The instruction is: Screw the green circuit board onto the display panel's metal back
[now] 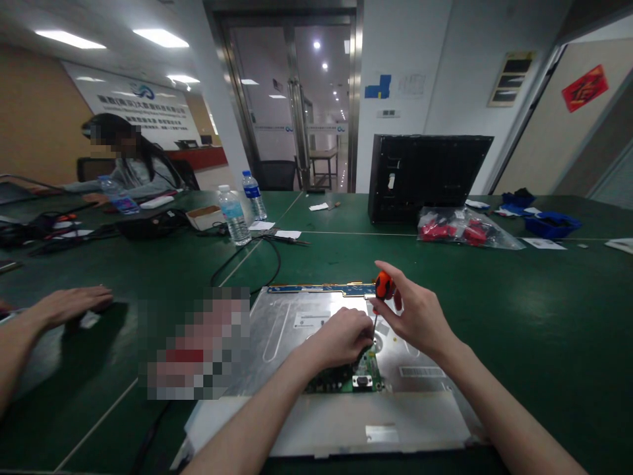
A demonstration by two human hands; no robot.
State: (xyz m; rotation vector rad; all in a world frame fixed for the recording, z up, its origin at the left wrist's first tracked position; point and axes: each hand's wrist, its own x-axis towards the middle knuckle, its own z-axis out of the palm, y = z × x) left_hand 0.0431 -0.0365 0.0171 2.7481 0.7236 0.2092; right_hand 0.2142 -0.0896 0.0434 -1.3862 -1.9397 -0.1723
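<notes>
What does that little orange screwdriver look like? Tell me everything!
The screwdriver is small, with a rounded orange handle banded in black, plastic by its look, and a thin dark metal shaft. It stands nearly upright, tip down, over the green circuit board on the silver metal panel. The right hand pinches the handle from the side with fingertips on top. The left hand curls around the lower shaft, hiding the tip.

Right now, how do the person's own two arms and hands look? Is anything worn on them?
Both forearms are bare up to the picture's lower edge: no sleeves show. The left hand and the right hand wear no gloves. I see no watch, bracelet or ring on either, and no markings.
</notes>
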